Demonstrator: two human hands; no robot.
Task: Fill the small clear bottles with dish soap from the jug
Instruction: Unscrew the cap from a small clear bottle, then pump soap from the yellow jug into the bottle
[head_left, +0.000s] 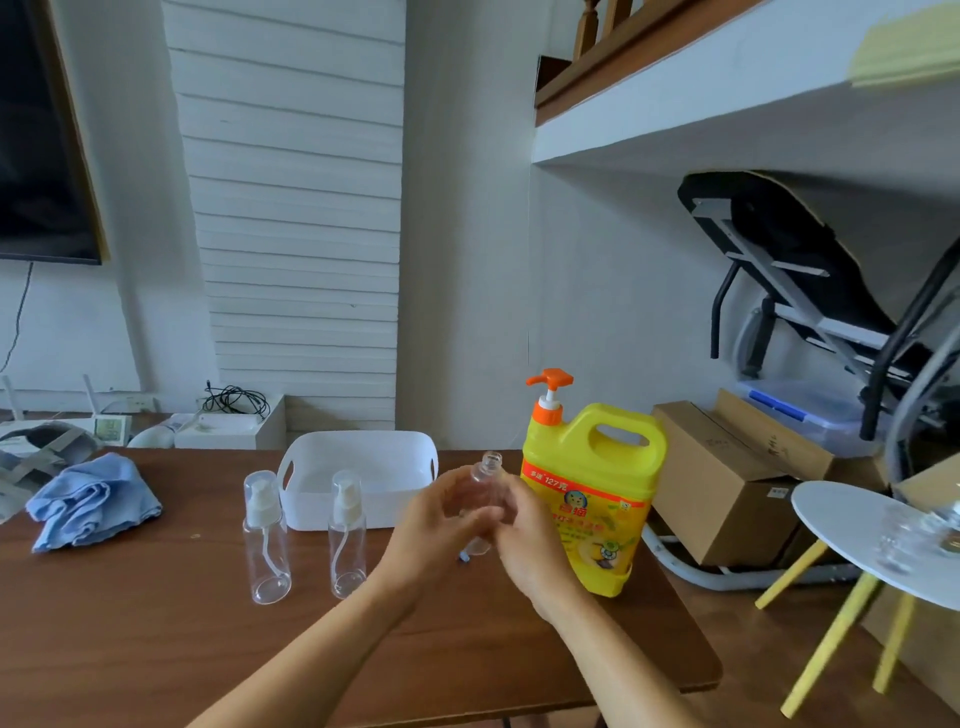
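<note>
From the head camera, both hands meet over the brown bench (156, 623), just left of the yellow jug (592, 499) with its orange pump (550, 389). The left hand (436, 525) and the right hand (524, 535) are both closed around one uncapped clear bottle (488, 478), its open neck tilted to the right above the fingers. Two capped clear bottles (266, 540) stand upright to the left, in front of a white basket (358, 457). A blue cloth (93, 499) lies at far left.
</note>
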